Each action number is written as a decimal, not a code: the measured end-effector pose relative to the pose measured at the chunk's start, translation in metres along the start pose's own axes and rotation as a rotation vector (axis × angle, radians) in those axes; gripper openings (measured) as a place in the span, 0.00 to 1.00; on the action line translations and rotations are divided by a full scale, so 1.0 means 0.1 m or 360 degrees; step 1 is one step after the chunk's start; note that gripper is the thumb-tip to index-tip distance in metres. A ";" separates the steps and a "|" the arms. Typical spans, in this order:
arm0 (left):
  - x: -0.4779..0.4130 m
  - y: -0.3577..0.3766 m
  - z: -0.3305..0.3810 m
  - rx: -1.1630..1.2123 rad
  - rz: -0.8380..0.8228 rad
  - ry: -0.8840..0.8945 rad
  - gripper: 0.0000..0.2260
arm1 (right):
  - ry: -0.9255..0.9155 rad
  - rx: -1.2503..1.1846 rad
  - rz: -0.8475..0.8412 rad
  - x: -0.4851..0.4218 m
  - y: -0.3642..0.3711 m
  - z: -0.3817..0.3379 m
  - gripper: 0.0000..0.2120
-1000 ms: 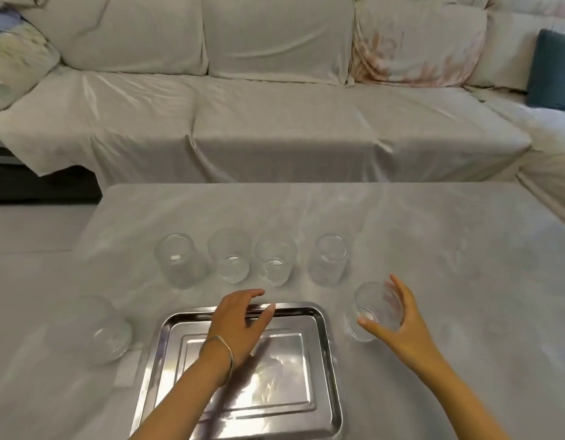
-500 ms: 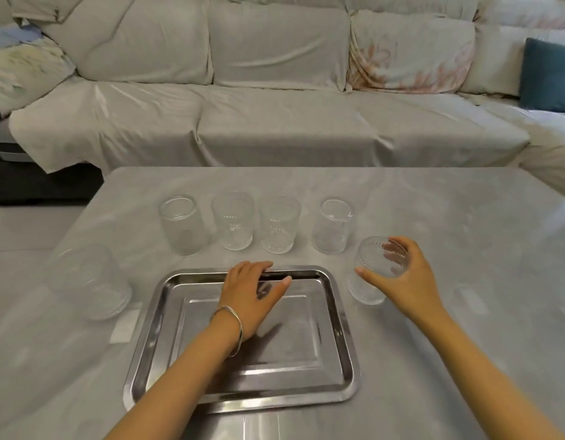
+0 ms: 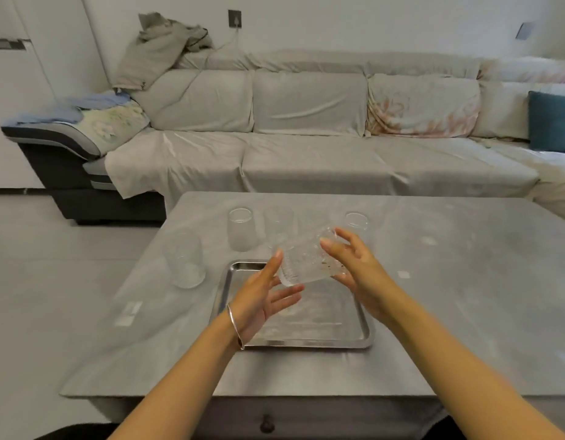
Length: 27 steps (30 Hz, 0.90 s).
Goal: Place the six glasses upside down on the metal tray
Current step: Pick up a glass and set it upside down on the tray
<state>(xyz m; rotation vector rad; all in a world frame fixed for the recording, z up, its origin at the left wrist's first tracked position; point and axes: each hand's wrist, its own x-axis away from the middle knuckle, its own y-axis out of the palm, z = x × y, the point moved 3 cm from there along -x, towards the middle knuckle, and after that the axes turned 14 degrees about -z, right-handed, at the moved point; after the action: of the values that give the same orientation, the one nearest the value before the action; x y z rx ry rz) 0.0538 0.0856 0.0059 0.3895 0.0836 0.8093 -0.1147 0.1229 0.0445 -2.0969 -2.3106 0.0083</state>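
A ribbed clear glass (image 3: 306, 262) is held tilted on its side in the air above the metal tray (image 3: 354, 339). My right hand (image 3: 354, 268) grips it from the right. My left hand (image 3: 262, 296) is open, with its fingertips against the glass's rim end. Upright glasses stand behind the tray: one (image 3: 241, 228) at the left, one (image 3: 279, 225) beside it, one (image 3: 357, 221) partly hidden behind my right fingers. Another glass (image 3: 184, 260) stands left of the tray. The tray holds no glass.
The grey table (image 3: 465, 296) has its front edge close to me, with a small drawer knob (image 3: 266, 425) below it. A covered sofa (image 3: 306, 154) runs behind the table. A small white patch (image 3: 128, 312) lies left of the tray.
My right hand lifted the glass off the table and brought it left over the tray, tipping it sideways. My left hand rose from the tray to meet it. The camera view pulled back and up.
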 end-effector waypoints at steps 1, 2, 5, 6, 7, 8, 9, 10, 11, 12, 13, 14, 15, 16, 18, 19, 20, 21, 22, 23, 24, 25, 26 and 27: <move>0.08 -0.04 0.06 0.0044 0.0025 0.0049 0.21 | 0.0042 0.0050 -0.0084 0.02 0.07 -0.01 0.30; 0.13 -0.09 0.12 0.0069 0.0053 0.0089 0.19 | 0.0090 0.0118 -0.0162 0.02 0.12 0.01 0.31; 0.35 -0.20 0.32 0.0014 0.0147 0.0163 0.18 | 0.0139 0.0253 -0.0328 0.06 0.35 0.02 0.38; 0.40 -0.22 0.38 -0.0003 0.0184 0.0172 0.19 | 0.0128 0.0270 -0.0349 0.05 0.41 0.00 0.39; 0.43 -0.24 0.44 -0.0016 0.0217 0.0185 0.20 | 0.0123 0.0283 -0.0357 0.03 0.46 -0.03 0.39; 0.45 -0.26 0.49 -0.0036 0.0241 0.0200 0.20 | 0.0121 0.0297 -0.0362 0.00 0.50 -0.05 0.40; 0.45 -0.27 0.55 -0.0056 0.0261 0.0218 0.20 | 0.0123 0.0308 -0.0374 -0.03 0.53 -0.07 0.40; 0.44 -0.29 0.60 -0.0074 0.0283 0.0237 0.21 | 0.0127 0.0311 -0.0394 -0.07 0.55 -0.08 0.39; 0.42 -0.31 0.64 -0.0090 0.0301 0.0259 0.21 | 0.0128 0.0308 -0.0418 -0.12 0.56 -0.08 0.38; 0.40 -0.34 0.68 -0.0109 0.0314 0.0278 0.22 | 0.0134 0.0303 -0.0444 -0.16 0.57 -0.08 0.37; 0.36 -0.38 0.71 -0.0124 0.0327 0.0288 0.24 | 0.0150 0.0304 -0.0468 -0.21 0.58 -0.07 0.36; 0.32 -0.41 0.73 -0.0134 0.0338 0.0290 0.28 | 0.0166 0.0318 -0.0493 -0.27 0.58 -0.05 0.35; 0.27 -0.44 0.74 -0.0143 0.0345 0.0286 0.31 | 0.0179 0.0340 -0.0520 -0.33 0.58 -0.04 0.33; 0.21 -0.47 0.74 -0.0155 0.0342 0.0281 0.33 | 0.0188 0.0359 -0.0547 -0.38 0.58 -0.02 0.31; 0.09 -0.51 0.75 -0.0189 0.0312 0.0287 0.35 | 0.0186 0.0386 -0.0577 -0.50 0.56 0.02 0.29; 0.04 -0.52 0.75 -0.0210 0.0279 0.0291 0.34 | 0.0169 0.0384 -0.0578 -0.55 0.55 0.04 0.29; -0.02 -0.53 0.75 -0.0243 0.0236 0.0286 0.34 | 0.0146 0.0369 -0.0570 -0.60 0.53 0.06 0.30; -0.08 -0.53 0.74 -0.0289 0.0193 0.0278 0.33 | 0.0124 0.0350 -0.0552 -0.66 0.52 0.09 0.31; -0.14 -0.54 0.74 -0.0340 0.0162 0.0274 0.32 | 0.0104 0.0330 -0.0523 -0.71 0.51 0.13 0.33; -0.19 -0.56 0.74 -0.0385 0.0148 0.0274 0.30 | 0.0088 0.0307 -0.0486 -0.76 0.49 0.17 0.34; -0.23 -0.59 0.74 -0.0411 0.0150 0.0276 0.28 | 0.0073 0.0278 -0.0453 -0.81 0.47 0.22 0.34; -0.27 -0.63 0.74 -0.0406 0.0166 0.0282 0.25 | 0.0060 0.0253 -0.0433 -0.85 0.46 0.27 0.33; -0.30 -0.69 0.71 -0.0375 0.0200 0.0285 0.23 | 0.0050 0.0233 -0.0427 -0.90 0.45 0.32 0.32; -0.31 -0.76 0.66 -0.0348 0.0251 0.0281 0.21 | 0.0040 0.0216 -0.0419 -0.94 0.45 0.38 0.32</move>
<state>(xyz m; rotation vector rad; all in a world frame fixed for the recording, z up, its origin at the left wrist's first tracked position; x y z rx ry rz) 0.0991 -0.0049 0.0368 0.1183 0.1289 0.9973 -0.0621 0.0342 0.0050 -1.7101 -2.4740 0.1290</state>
